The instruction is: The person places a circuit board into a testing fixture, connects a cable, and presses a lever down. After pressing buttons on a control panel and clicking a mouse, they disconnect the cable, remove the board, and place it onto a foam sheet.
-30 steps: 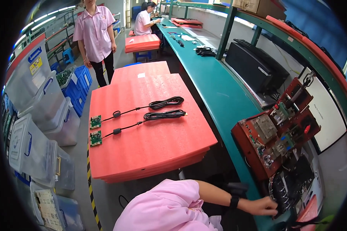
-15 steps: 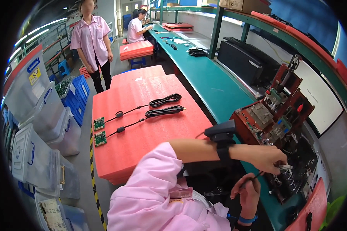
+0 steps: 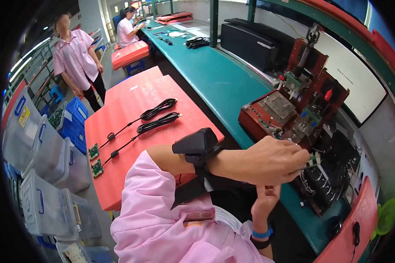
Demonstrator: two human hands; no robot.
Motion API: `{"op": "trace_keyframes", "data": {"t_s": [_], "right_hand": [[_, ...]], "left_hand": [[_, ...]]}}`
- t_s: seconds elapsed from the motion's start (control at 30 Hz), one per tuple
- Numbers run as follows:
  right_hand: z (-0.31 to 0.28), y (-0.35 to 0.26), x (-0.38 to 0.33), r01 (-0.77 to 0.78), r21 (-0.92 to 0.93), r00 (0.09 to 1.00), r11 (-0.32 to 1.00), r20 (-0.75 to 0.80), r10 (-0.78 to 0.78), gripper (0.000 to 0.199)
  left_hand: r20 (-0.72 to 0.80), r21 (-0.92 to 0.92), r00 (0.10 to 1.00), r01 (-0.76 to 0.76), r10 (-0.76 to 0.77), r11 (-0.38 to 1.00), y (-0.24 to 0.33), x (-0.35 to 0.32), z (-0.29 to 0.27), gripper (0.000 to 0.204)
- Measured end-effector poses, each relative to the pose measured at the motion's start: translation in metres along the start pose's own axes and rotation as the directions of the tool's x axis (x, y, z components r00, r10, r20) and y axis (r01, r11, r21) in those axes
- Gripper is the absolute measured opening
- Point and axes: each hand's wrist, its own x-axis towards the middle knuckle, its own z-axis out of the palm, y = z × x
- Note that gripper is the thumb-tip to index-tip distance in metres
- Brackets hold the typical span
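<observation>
My left arm reaches across to the right, and my left hand [image 3: 274, 160] is closed on a small green circuit board [image 3: 314, 160] with white connectors sticking out past the fingertips. Just below it, my right hand [image 3: 266, 202] is raised with curled fingers, a blue band at its wrist. The left hand covers its fingertips, so what they hold is hidden. Beneath the board lies a black fixture [image 3: 322, 184] with white wires and connectors. Behind it stands a red test jig [image 3: 267, 111] with metal plates and upright clamps.
Two green boards [image 3: 96, 167] with coiled black cables [image 3: 158, 122] lie on a stack of pink foam sheets [image 3: 118, 101]. The green bench [image 3: 219, 83] carries a black computer case [image 3: 248, 48] and a monitor [image 3: 344, 79]. Clear bins [image 3: 52, 206] stand left; two people are beyond.
My left hand has moved left and nearer, with the board showing at its fingertips. My right hand has shifted left, partly behind it. The black cable between them no longer shows. The view has turned.
</observation>
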Motion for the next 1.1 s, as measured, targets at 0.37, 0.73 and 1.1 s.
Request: {"op": "trace_keyframes", "data": {"t_s": [0.37, 0.73, 1.1], "right_hand": [[0.005, -0.031, 0.04, -0.283, 0.237, 0.847, 0.929, 0.516, 0.126, 0.047], [0.019, -0.024, 0.038, -0.392, -0.088, 0.578, 0.916, 0.751, 0.319, 0.033], [0.018, 0.008, 0.045, -0.023, -0.095, 0.699, 0.995, 0.71, 0.084, 0.03]], "left_hand": [[0.306, -0.518, 0.944, 0.057, 0.122, 0.854, -0.099, 0.008, -0.009, 0.056], [0.556, -0.333, 0.819, 0.377, -0.143, 0.864, -0.101, -0.003, -0.039, 0.053], [0.324, 0.052, 0.93, 0.168, -0.175, 0.984, -0.116, 0.005, -0.052, 0.05]]}}
